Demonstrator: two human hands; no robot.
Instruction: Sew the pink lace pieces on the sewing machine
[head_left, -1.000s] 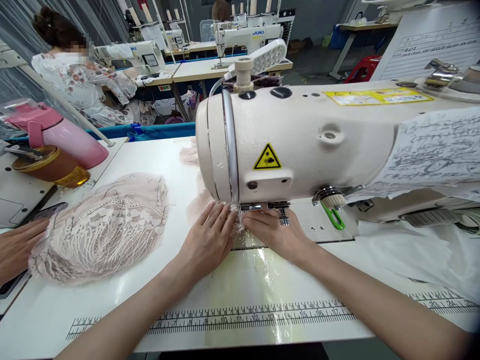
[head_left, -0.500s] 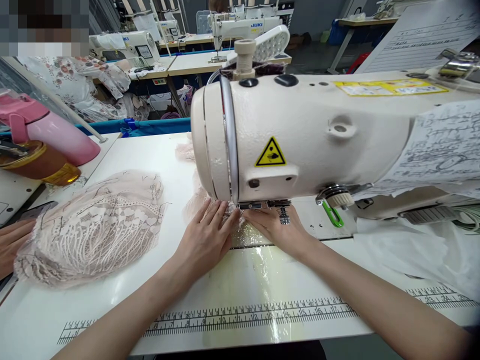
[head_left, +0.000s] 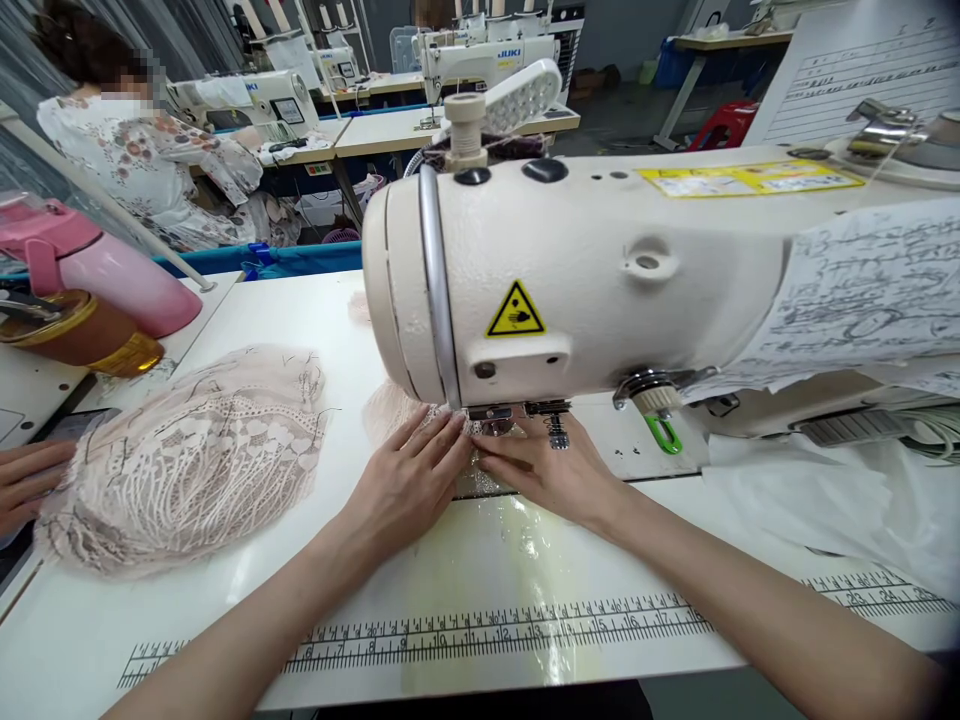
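Over the last second we had kept our left hand (head_left: 409, 478) and right hand (head_left: 546, 468) flat on the small pale pink lace piece (head_left: 390, 408) under the head of the cream industrial sewing machine (head_left: 585, 280). The fingers lay straight and close together, pressing rather than pinching, tips almost meeting beside the metal presser foot (head_left: 491, 418). The hands barely shifted, so feeding seemed slow. The larger heap of pink lace (head_left: 187, 450) lay well apart to the left.

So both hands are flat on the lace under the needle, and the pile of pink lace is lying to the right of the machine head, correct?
Not quite. Both the left hand and the right hand do lie flat on the lace at the needle, but the pile of pink lace lies to the left of the machine head, not the right. The head view shows it.
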